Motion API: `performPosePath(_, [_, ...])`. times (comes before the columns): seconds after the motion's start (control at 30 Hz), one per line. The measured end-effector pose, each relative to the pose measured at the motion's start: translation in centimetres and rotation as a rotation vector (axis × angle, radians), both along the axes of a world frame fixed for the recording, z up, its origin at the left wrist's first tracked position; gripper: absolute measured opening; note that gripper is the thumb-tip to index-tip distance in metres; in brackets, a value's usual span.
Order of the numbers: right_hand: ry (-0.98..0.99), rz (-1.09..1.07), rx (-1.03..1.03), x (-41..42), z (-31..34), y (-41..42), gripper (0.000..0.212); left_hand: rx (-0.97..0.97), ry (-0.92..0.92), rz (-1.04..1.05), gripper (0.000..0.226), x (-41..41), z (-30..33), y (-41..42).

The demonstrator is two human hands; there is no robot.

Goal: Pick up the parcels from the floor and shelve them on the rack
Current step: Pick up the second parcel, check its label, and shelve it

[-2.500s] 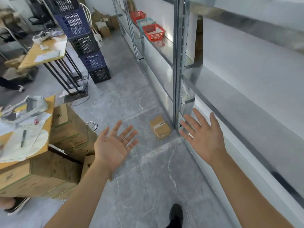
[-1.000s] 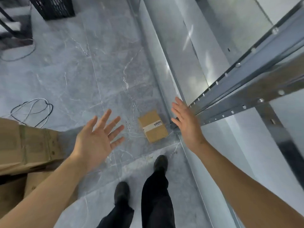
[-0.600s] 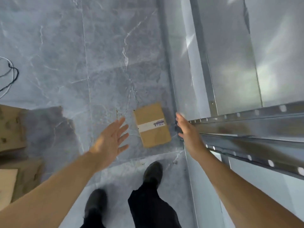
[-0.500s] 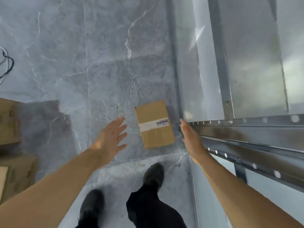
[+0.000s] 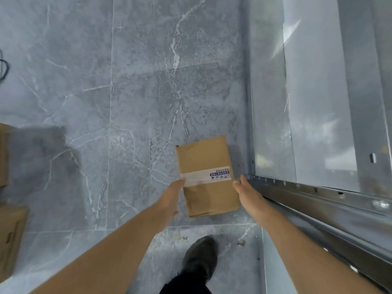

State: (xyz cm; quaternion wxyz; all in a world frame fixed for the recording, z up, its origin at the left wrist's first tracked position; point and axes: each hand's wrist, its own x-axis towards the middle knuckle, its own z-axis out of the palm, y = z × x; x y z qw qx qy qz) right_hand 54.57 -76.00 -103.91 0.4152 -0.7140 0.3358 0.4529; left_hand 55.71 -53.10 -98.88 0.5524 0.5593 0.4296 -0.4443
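Note:
A small brown cardboard parcel (image 5: 206,164) with a white tape band and a printed label lies flat on the grey marble floor, close beside the metal rack (image 5: 307,128). My left hand (image 5: 170,198) is at the parcel's left edge, fingertips touching the tape band. My right hand (image 5: 247,193) is at its right edge, between the parcel and the rack's rail. Both hands have fingers straight and flank the parcel, which still rests on the floor.
The rack's steel rail (image 5: 318,200) juts out low at the right, just beside my right arm. Stacked cardboard boxes (image 5: 10,234) stand at the left edge. My black shoe (image 5: 200,257) is just behind the parcel. A dark cable (image 5: 4,68) lies far left.
I have bent down closer to the floor. Both hands have come in from open air to the two sides of the parcel, the left one reaching its edge.

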Motion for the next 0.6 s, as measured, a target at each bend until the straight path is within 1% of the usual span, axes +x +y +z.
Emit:
performPosePath(0.03, [0.018,-0.008,0.022,0.3,0.4,0.5,0.083,0.001,0.008,-0.008,0.065,0.2,-0.5,-0.2])
performPosePath(0.07, [0.023,-0.022,0.053,0.6,0.8,0.9,0.077,0.001,0.009,-0.002,0.065,0.4,-0.9,-0.5])
performPosePath(0.13, [-0.017,-0.039,0.085,1.0,1.9,1.8,0.057,0.007,-0.016,0.014,0.063,0.9,-0.7,-0.8])
performPosePath(0.27, [-0.213,-0.074,0.112,1.1,5.4,3.4,0.033,0.045,-0.179,0.071,0.043,1.8,1.9,0.7])
performPosePath(0.3, [-0.261,-0.084,0.126,1.2,6.3,4.1,0.032,0.044,-0.203,0.081,0.041,2.0,2.8,1.5])
performPosePath(0.4, [-0.392,-0.138,0.13,1.4,10.4,6.6,0.033,0.011,-0.313,0.058,0.049,2.3,6.7,4.3])
performPosePath(0.5, [-0.547,-0.126,0.114,2.4,16.4,9.5,0.05,-0.031,-0.441,0.06,0.057,2.9,13.0,7.3])
performPosePath(0.6, [-0.634,-0.101,0.077,3.5,25.7,12.7,0.065,-0.038,-0.547,0.091,0.045,3.8,20.8,10.8])
